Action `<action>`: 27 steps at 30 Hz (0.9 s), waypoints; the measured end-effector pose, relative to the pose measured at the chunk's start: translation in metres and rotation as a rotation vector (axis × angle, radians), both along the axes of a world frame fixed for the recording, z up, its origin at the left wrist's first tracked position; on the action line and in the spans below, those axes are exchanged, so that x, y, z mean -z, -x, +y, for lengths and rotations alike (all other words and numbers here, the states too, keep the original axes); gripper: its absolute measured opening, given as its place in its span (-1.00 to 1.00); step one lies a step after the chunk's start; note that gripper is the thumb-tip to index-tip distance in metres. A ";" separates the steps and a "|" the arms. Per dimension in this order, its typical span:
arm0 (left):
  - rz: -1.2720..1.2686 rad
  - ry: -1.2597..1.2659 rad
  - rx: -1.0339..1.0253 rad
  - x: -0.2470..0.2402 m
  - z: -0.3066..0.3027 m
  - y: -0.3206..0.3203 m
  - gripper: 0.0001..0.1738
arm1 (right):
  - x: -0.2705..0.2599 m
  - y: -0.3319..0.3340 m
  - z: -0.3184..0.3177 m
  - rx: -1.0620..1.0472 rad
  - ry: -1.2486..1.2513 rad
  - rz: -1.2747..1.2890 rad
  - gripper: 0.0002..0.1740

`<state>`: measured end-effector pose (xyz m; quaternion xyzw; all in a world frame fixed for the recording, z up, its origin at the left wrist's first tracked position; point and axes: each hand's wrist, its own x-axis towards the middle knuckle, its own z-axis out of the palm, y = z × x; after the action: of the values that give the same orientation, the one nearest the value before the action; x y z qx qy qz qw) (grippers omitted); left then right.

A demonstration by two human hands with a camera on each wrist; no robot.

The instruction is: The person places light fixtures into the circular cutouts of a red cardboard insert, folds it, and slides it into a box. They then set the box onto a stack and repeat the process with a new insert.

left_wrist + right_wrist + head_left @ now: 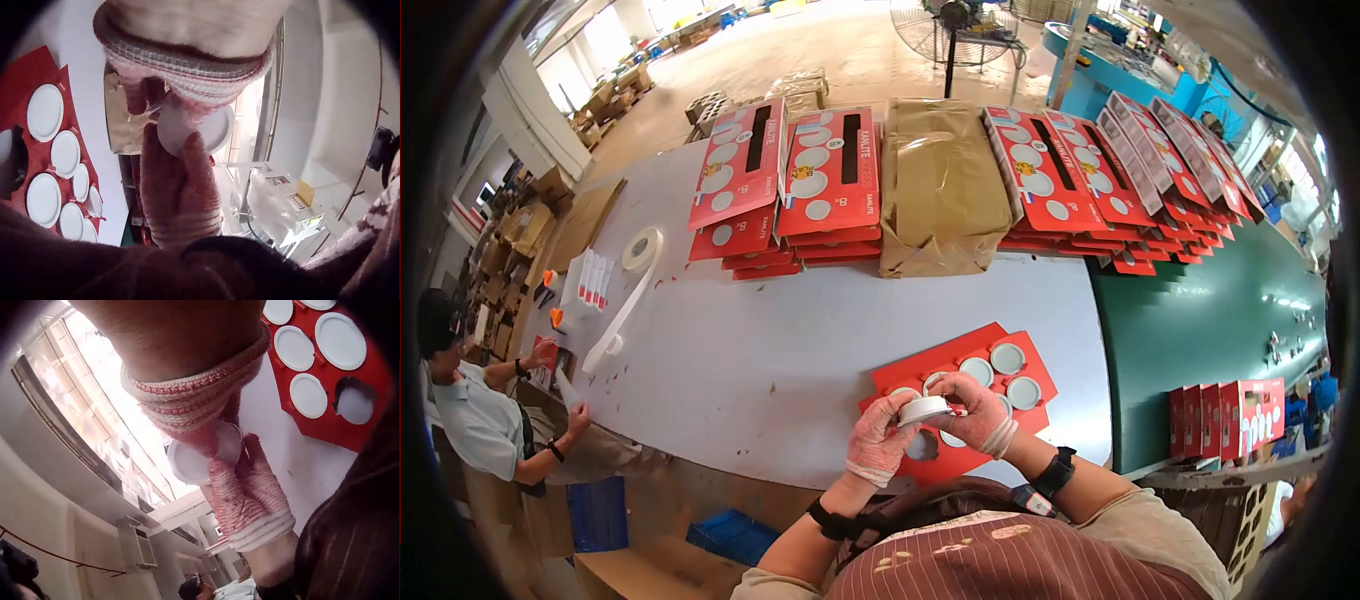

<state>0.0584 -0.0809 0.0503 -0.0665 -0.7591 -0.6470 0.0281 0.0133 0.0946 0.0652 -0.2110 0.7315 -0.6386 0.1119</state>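
Both hands wear pinkish knit gloves and hold one white round downlight [924,409] between them, raised over a red card panel. The left hand [878,442] grips its left side, while the fingers of the right hand [982,416] pinch it from the right. In the left wrist view the white disc [216,132] shows between the gloves, partly covered by fingers. Several more white downlights sit in round cutouts of the red panel [1041,366]. One cutout [355,403] near the panel's edge, seen in the right wrist view, has no downlight in it.
Red printed boxes [830,180] stand in rows along the far table edge, either side of a brown wrapped parcel [945,190]. A tape roll [641,249] lies at left, near another person [480,415] working. More red boxes [1250,415] stand on the green surface [1200,320].
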 end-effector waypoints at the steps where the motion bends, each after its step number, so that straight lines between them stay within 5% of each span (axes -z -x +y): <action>1: 0.030 0.031 -0.017 -0.005 0.000 -0.002 -0.53 | -0.008 -0.004 0.002 0.011 -0.006 0.005 -0.60; 5: 0.209 0.140 -0.049 -0.015 -0.003 -0.007 -0.57 | -0.032 -0.017 0.010 -0.009 -0.228 0.130 -0.62; 9: 0.290 0.141 0.071 -0.020 -0.012 -0.010 -0.59 | -0.030 -0.031 0.011 -0.015 -0.291 -0.006 -0.70; 17: -0.053 0.171 0.143 -0.022 -0.016 -0.016 -0.69 | -0.004 -0.062 0.006 0.133 -0.164 -0.343 -0.73; 23: -0.485 0.156 0.446 0.046 -0.022 -0.022 -0.50 | 0.010 -0.070 0.010 0.139 -0.268 -0.661 -0.72; 25: -0.378 0.202 0.431 0.069 -0.033 -0.027 -0.36 | 0.025 -0.065 0.017 0.234 -0.444 -0.729 -0.66; 27: -0.379 0.249 0.104 0.074 -0.048 -0.028 -0.26 | 0.038 -0.063 0.022 0.247 -0.475 -0.736 -0.62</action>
<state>0.0867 -0.1294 -0.0240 0.0141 -0.8204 -0.5497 -0.1570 0.0763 0.1167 0.0273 0.1501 0.7889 -0.4943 0.3327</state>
